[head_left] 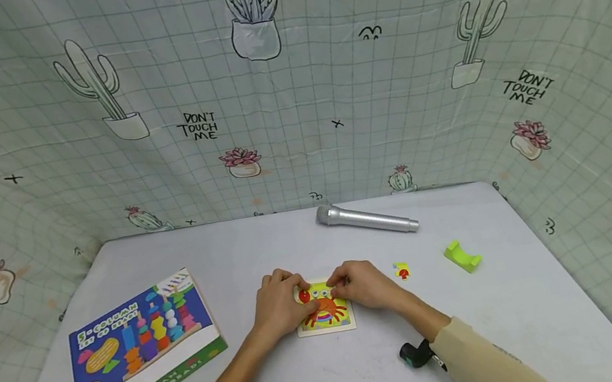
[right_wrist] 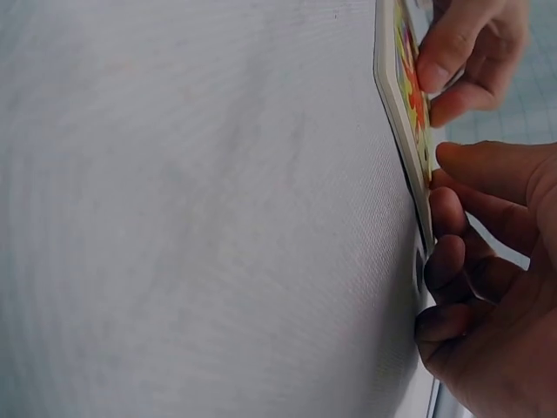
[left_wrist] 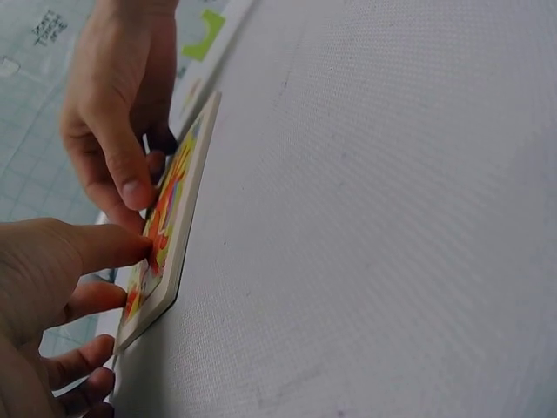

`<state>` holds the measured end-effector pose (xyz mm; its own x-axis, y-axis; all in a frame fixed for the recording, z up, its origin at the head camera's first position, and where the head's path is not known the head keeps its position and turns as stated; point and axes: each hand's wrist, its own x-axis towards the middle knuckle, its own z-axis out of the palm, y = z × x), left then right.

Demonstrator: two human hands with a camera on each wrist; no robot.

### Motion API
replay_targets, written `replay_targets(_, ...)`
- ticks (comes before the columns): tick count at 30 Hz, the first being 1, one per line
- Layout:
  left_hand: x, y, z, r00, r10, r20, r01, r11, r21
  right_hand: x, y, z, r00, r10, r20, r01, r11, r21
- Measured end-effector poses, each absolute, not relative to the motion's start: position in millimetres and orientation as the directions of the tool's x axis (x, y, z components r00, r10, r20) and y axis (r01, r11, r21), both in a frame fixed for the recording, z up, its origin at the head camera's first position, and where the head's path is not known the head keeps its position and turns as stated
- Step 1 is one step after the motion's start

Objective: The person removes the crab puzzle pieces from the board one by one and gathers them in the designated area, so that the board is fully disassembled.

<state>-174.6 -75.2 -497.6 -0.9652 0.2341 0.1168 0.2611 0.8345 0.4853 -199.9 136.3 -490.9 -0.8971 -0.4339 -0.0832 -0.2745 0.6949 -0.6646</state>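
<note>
A small jigsaw puzzle [head_left: 336, 312] with a smiling crab lies in a pale wooden tray [head_left: 327, 331] at the table's middle. With thumb and forefinger spread, my left hand [head_left: 278, 305] presses on the picture's left side. Its other fingers lie by the tray's edge in the left wrist view. Over the upper right corner bends my right hand [head_left: 364, 284], thumb and forefinger close together at the border. I cannot tell whether a piece is between them. A loose puzzle piece [head_left: 402, 271] with a red claw lies to the right of this hand.
A boxed column bead set [head_left: 144, 353] occupies the table's left side. At the back lies a silver microphone [head_left: 369, 218]. A bright green curved block [head_left: 463, 257] sits to the right. A printed cactus cloth [head_left: 287, 85] hangs behind the table.
</note>
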Motion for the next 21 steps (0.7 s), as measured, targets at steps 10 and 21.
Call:
replay_targets(10, -173.7, -73.8, -498.0, -0.969, 0.215, 0.121, 0.247, 0.827, 0.506, -201.9, 134.4, -492.6, -0.897, -0.436, -0.069, -0.272, 0.670, -0.691)
replay_targets(21, -174.9, -72.0, -495.2, -0.975, 0.199, 0.096, 0.220, 0.829, 0.513, -203.2, 131.1, -493.4, -0.914, -0.400, -0.066, -0.245, 0.674, -0.697)
